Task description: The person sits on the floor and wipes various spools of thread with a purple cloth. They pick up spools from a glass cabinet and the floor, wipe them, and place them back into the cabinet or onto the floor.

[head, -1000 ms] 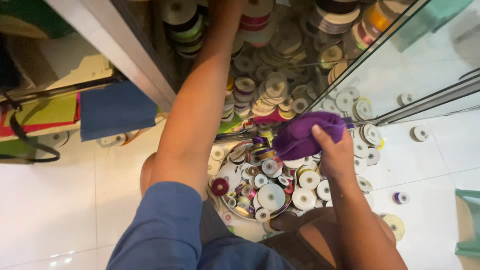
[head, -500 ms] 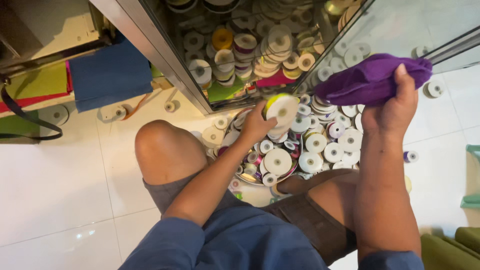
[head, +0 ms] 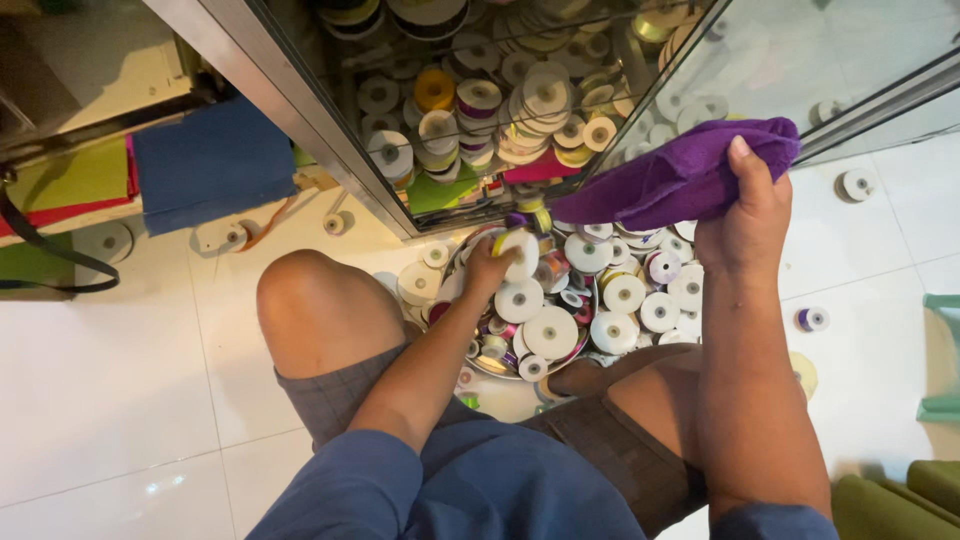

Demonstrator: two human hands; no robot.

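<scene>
Felt sheets in green, red and blue (head: pixel 210 170) lie at the upper left of the frame, beside a glass-fronted cabinet (head: pixel 300 120) whose shelf is crowded with ribbon spools. Lower, at centre left, the person's bare knee juts over the white tiled floor (head: pixel 110 380). At centre, the left hand (head: pixel 490 268) is closed around a pale yellow-edged ribbon spool (head: pixel 520 250), holding it just above a heap of spools (head: pixel 560 320) on the floor before the cabinet. To the right, the right hand (head: pixel 745 215) is clenched on a bunched purple cloth (head: pixel 680 175), raised near the open glass door (head: pixel 800 60). A few stray spools dot the tiles at the far right. By the look of it, the step in hand is taking one spool off the heap while the cloth waits ready; the next move would call for bringing spool and cloth together, with a firm enough grip on the spool's rims that it does not slip or unwind, and without knocking the neighbouring spools.
</scene>
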